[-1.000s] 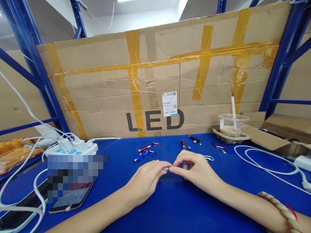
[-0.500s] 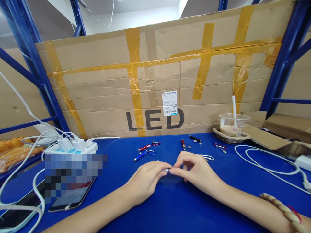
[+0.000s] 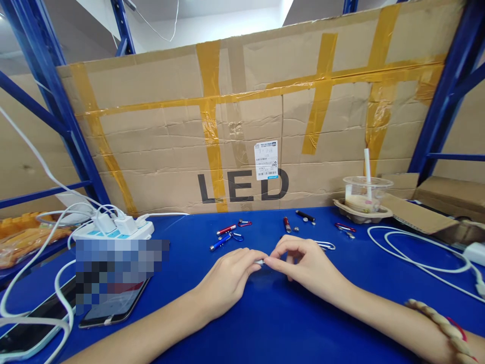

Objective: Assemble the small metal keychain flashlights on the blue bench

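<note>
Between my hands is a small silver mini flashlight (image 3: 259,262), mostly covered by fingers. My left hand (image 3: 231,278) wraps its body, with only a short silver piece showing at the fingertips. My right hand (image 3: 299,260) pinches the right end between thumb and forefinger; the exact part there is hidden. Just behind the right hand lies a silver carabiner (image 3: 326,245). Farther back are a blue mini flashlight (image 3: 220,242) and a red one (image 3: 226,230) with carabiners beside them. A dark red tube (image 3: 287,224) and a black tube (image 3: 304,216) lie beyond, near small round caps.
At left a white power strip (image 3: 113,230) with tangled cables stands behind a phone (image 3: 115,308). A drink cup (image 3: 366,194) in a carton holder is at back right, near a white cable (image 3: 413,258) and an open cardboard box (image 3: 447,202). Taped cardboard (image 3: 170,151) walls the back.
Both hands stay together on the silver mini flashlight, with a very slight shift of the right fingertips at its end. The whole view has moved slightly.
</note>
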`<state>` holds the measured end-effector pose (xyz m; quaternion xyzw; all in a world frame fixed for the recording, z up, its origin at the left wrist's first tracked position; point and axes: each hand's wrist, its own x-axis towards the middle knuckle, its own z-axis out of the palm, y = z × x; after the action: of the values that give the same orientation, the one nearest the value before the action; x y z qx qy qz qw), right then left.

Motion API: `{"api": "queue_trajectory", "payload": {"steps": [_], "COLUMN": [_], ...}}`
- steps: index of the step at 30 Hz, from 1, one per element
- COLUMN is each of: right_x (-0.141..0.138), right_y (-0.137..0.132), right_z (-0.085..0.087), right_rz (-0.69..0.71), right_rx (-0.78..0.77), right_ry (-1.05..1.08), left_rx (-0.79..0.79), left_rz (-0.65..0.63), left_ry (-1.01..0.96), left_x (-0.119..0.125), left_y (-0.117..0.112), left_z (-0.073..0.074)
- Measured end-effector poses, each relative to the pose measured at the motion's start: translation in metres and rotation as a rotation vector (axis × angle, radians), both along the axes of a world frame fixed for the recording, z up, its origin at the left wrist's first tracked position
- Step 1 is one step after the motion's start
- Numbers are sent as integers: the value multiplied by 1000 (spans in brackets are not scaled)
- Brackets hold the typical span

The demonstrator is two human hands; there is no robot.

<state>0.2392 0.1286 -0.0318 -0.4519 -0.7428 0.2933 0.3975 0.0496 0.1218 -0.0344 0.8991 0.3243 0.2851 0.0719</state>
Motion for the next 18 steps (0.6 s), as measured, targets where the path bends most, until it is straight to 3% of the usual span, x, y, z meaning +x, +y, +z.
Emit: {"api": "queue_trajectory", "payload": {"steps": [12,18], "right_x": [3,-10], "right_y": [5,-5], "right_z": [-5,-9], "right_rz": [147,243], "right_rx": [-323,-312], "right_ry": [181,167], "left_rx": [-53,208], "left_rz": [-118,-200], "left_ry": [30,281], "left_x": [-2,2], "left_y": [0,-5], "left_z": [5,2]}}
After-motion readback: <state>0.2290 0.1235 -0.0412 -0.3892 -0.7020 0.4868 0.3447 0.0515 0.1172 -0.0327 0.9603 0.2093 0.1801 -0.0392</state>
